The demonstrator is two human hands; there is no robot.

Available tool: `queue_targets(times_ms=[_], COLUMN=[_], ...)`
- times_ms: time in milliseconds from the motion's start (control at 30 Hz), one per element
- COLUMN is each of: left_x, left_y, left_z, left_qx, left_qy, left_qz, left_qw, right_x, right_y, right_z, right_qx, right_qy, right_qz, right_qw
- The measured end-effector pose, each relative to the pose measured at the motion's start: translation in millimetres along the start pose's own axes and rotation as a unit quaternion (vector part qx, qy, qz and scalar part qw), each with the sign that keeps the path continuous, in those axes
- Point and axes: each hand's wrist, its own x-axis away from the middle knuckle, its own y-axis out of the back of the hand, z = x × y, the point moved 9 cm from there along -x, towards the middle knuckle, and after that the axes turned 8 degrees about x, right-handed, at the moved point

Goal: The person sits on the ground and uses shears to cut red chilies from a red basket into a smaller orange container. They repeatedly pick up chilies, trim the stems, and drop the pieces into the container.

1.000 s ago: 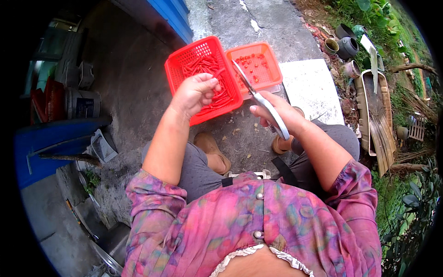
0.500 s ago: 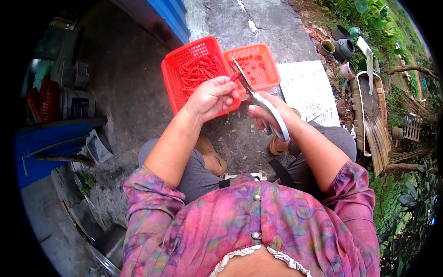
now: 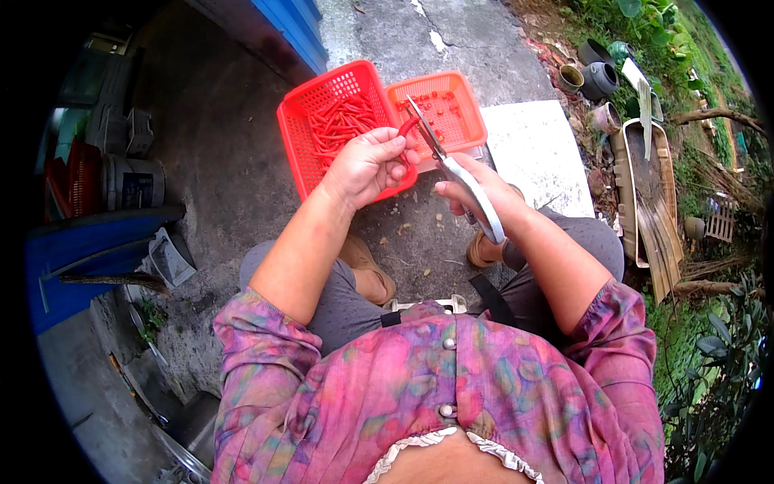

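Two red baskets sit side by side on the grey ground [image 3: 492, 48], the big red basket [image 3: 300, 137] full of long red chillies [image 3: 343, 125] and the small orange basket [image 3: 463, 101] holding little cut bits, with bare ground beyond them and a white board [image 3: 536, 153] just to their right. The left hand [image 3: 367, 165] pinches one red chilli [image 3: 407, 127] over the big basket's near edge, and the right hand [image 3: 476, 194] grips the scissors [image 3: 455, 173], whose blades are open and touch that chilli. Most of the chilli hides inside the fingers, and the scissor handles hide in the right hand.
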Motion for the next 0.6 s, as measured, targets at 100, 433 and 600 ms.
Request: queue_targets(times_ms=[100, 433, 600], left_x=[-1, -6, -8], left_y=[-2, 12, 12], left_z=[7, 8, 7], left_qx=[-0.014, -0.02, -0.038], left_qy=[0.022, 0.012, 0.011], left_qz=[0.01, -0.035, -0.032], left_qw=[1.0, 0.999, 0.999], right_x=[-2, 1, -6], right_y=[-2, 3, 0], right_z=[-4, -11, -16], right_qx=[-0.024, -0.057, 0.009], right_qy=[0.009, -0.066, -0.021], right_qz=[0.003, 0.003, -0.009], right_qw=[1.0, 0.996, 1.0])
